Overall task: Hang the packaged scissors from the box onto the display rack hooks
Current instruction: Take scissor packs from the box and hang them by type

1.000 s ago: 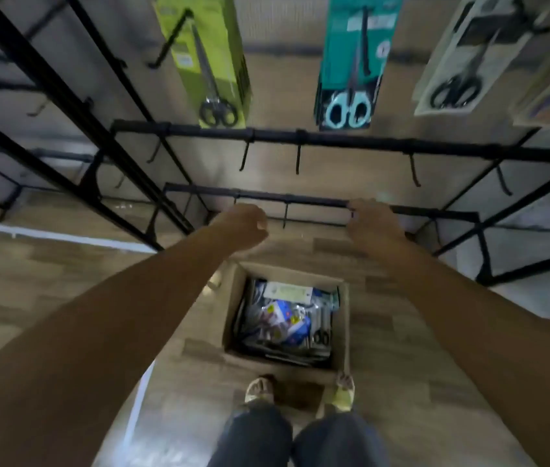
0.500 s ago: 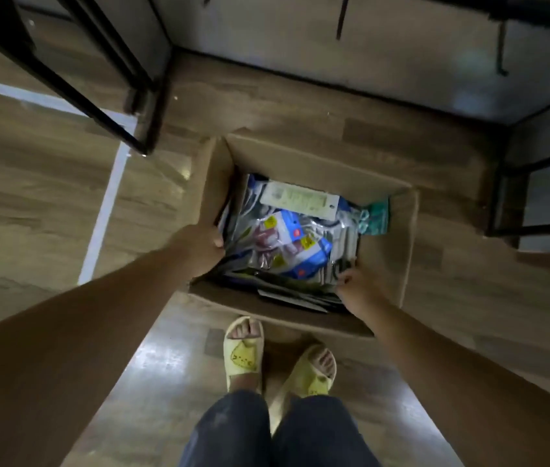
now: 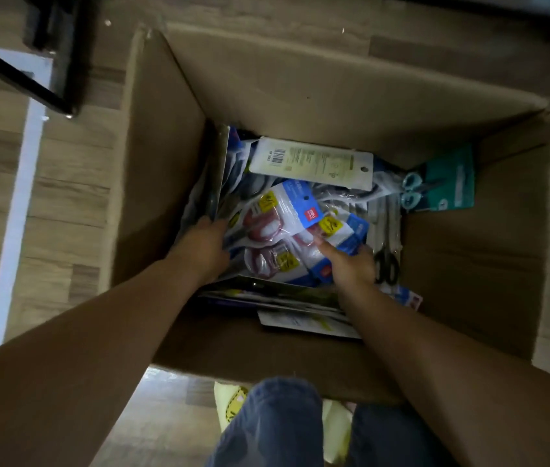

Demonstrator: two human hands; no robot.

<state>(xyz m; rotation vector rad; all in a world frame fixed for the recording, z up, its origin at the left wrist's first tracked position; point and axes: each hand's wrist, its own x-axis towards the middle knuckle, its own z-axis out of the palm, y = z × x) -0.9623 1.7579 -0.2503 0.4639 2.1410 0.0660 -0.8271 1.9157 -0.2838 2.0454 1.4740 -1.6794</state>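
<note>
An open cardboard box (image 3: 300, 82) stands on the floor, filled with several packaged scissors. On top lies a blue-and-white pack with red-handled scissors (image 3: 287, 214). A pale green pack (image 3: 310, 163) lies face down behind it, and a teal pack with light-blue handles (image 3: 442, 187) leans on the right wall. My left hand (image 3: 206, 246) reaches into the left side of the pile beside an upright grey card (image 3: 218, 170), its fingertips hidden among the packs. My right hand (image 3: 351, 264) pinches the near right edge of the blue-and-white pack, index finger stretched across it.
A black leg of the display rack (image 3: 44, 59) stands on the wooden floor at the upper left, next to a white floor line (image 3: 17, 203). My knees and a yellow slipper (image 3: 233, 399) are just in front of the box's near wall.
The view has dropped from the rack to the box and come close. Both hands left the rack bar, went to the box rim, then down onto the packs inside.
</note>
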